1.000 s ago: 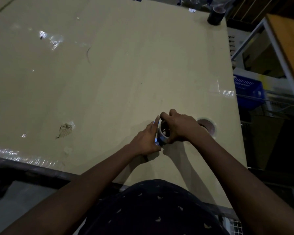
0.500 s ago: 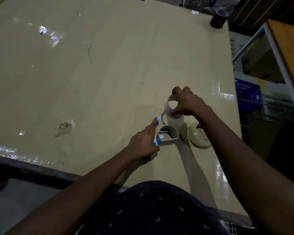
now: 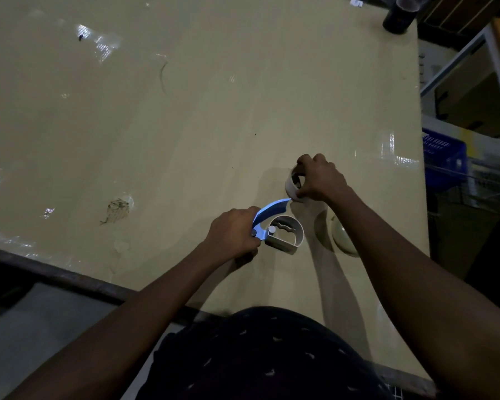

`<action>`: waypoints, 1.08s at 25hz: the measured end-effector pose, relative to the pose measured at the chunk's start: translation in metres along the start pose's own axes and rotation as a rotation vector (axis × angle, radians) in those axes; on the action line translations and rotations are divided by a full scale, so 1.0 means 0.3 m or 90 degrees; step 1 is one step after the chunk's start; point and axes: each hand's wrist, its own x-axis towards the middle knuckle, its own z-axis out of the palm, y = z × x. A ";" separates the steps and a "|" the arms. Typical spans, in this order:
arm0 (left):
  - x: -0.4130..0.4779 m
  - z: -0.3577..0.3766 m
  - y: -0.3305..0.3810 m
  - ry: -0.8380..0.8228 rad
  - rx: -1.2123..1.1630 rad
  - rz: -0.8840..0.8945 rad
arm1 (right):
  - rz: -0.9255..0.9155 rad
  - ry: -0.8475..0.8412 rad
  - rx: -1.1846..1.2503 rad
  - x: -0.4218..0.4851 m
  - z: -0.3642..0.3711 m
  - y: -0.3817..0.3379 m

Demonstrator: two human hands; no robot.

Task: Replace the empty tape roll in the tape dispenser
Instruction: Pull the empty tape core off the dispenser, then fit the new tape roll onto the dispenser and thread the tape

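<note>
Step in hand: removal of the spent roll. The right hand [image 3: 319, 180] holds the empty core [image 3: 293, 186], its grip closed on it, above the worktop [image 3: 185, 125] beyond the dispenser [image 3: 285, 233]. The left hand [image 3: 233, 232] is clamped on the dispenser's left end, where a tape strip [image 3: 272, 210] stretches to the core. Half a second earlier that strip was barely drawn out. Next: free the strip, discard the core, fetch the fresh roll [image 3: 342, 238] lying just right.
</note>
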 end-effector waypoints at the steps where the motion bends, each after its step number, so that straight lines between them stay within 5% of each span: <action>1: 0.002 0.000 0.000 0.001 -0.001 0.001 | -0.002 0.002 0.000 0.001 0.000 0.000; 27: 0.064 0.064 0.044 0.035 0.034 0.133 | 0.267 0.009 0.176 -0.356 0.047 0.245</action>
